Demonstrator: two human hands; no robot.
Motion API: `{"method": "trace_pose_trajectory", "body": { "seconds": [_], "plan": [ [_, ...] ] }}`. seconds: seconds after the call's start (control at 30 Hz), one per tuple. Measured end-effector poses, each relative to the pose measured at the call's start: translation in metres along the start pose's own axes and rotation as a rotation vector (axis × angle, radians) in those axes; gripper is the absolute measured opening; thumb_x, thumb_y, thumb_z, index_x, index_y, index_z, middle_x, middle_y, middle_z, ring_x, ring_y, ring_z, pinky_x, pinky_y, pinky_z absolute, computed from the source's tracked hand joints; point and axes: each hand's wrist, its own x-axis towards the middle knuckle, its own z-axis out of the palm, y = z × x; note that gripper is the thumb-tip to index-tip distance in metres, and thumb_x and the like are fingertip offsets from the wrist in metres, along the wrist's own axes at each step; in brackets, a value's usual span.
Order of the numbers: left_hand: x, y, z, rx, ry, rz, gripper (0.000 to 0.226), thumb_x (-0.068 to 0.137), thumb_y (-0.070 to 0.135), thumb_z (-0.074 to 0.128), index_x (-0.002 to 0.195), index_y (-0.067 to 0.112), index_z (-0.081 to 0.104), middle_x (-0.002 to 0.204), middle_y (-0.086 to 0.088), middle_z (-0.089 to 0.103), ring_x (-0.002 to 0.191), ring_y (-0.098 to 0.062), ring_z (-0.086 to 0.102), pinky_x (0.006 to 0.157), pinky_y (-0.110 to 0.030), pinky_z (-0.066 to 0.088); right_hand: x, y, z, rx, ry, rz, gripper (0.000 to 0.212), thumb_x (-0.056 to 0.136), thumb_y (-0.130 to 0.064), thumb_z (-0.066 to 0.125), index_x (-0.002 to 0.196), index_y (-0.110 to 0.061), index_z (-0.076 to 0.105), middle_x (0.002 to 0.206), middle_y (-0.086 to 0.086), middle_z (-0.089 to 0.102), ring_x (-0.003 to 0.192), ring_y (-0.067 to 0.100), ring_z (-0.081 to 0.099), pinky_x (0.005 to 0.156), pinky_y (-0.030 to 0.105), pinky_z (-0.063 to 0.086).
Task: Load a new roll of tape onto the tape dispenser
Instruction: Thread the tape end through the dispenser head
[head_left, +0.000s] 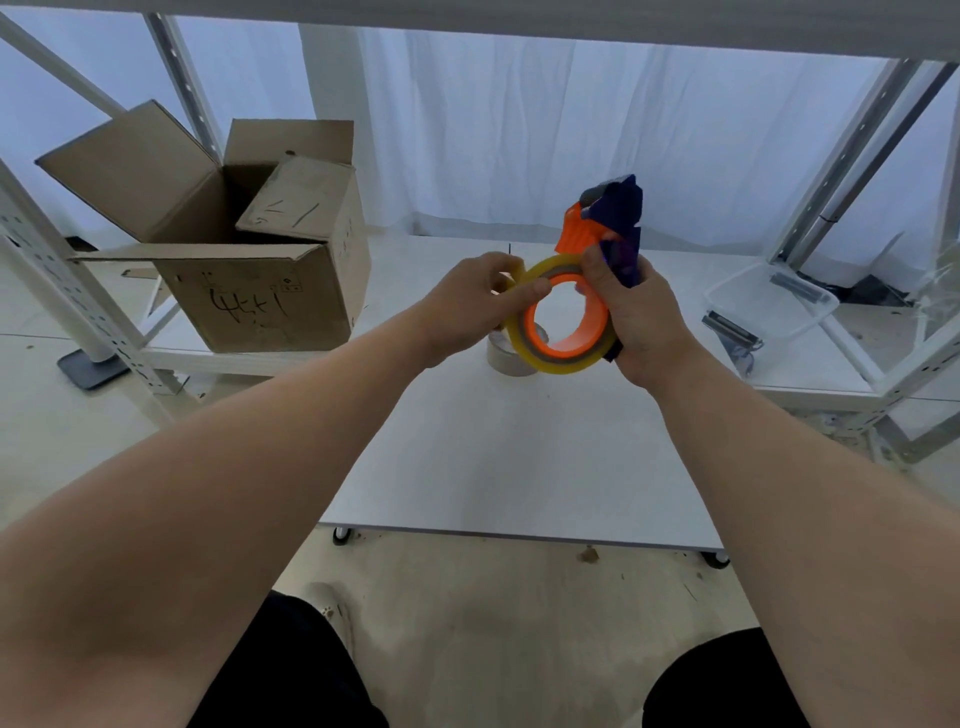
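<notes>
While the person sits low before the white worktop (519, 457), both bare arms reach out over it and meet in the air above its far half. The right hand (641, 322) is wrapped around the handle of the tape dispenser (608, 223), whose orange and dark blue head points up and away from the person. The yellowish roll of tape (540, 358) sits around the dispenser's orange hub, and through the hub's open middle the worktop shows. The left hand (478, 301) pinches the roll's upper left edge, its thumb lying across the face of the roll and the fingers curled behind; what looks like a loose end of tape stands up just by the fingers, though I cannot tell this for sure. Directly below the held roll, a pale second roll (506, 356) rests on the worktop, partly hidden by it. Off to the left, on the low shelf, stands an open cardboard box (249, 280) with handwriting on its front and its flaps raised. To the right lies a clear plastic tray (769, 301), with a dark metal part (730, 330) just beside its near corner. White curtains hang behind the shelving.
</notes>
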Motion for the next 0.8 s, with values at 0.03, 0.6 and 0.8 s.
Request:
{"method": "trace_pose_trajectory", "body": {
  "seconds": [0.03,0.6,0.8],
  "plan": [
    [0.0,0.0,-0.001,0.013,0.06,0.023,0.052,0.084,0.043,0.062,0.124,0.012,0.05,0.105,-0.002,0.06,0.092,-0.013,0.059,0.082,-0.026,0.051,0.001,0.001,0.0,-0.044,-0.013,-0.005,0.037,0.086,-0.042,0.064,0.115,-0.02,0.056,0.113,0.009,0.066,0.105,0.028,0.064,0.093,0.041,0.054],
    [-0.003,-0.006,0.004,0.322,0.126,0.099,0.062,0.074,0.036,0.074,0.122,0.014,0.039,0.115,-0.001,0.045,0.097,-0.016,0.047,0.072,-0.025,0.041,-0.016,-0.018,0.026,-0.647,-0.201,-0.15,0.05,0.079,-0.039,0.072,0.118,-0.009,0.065,0.113,0.007,0.066,0.104,0.022,0.062,0.093,0.037,0.051],
    [-0.003,-0.006,0.001,0.307,0.042,0.123,0.058,0.078,0.027,0.07,0.126,0.018,0.037,0.127,-0.002,0.045,0.101,-0.014,0.045,0.064,-0.012,0.04,-0.012,-0.019,0.016,-0.598,-0.259,-0.051,0.059,0.081,-0.037,0.071,0.13,-0.008,0.056,0.121,0.003,0.061,0.112,0.021,0.058,0.097,0.037,0.05]
  ]
}}
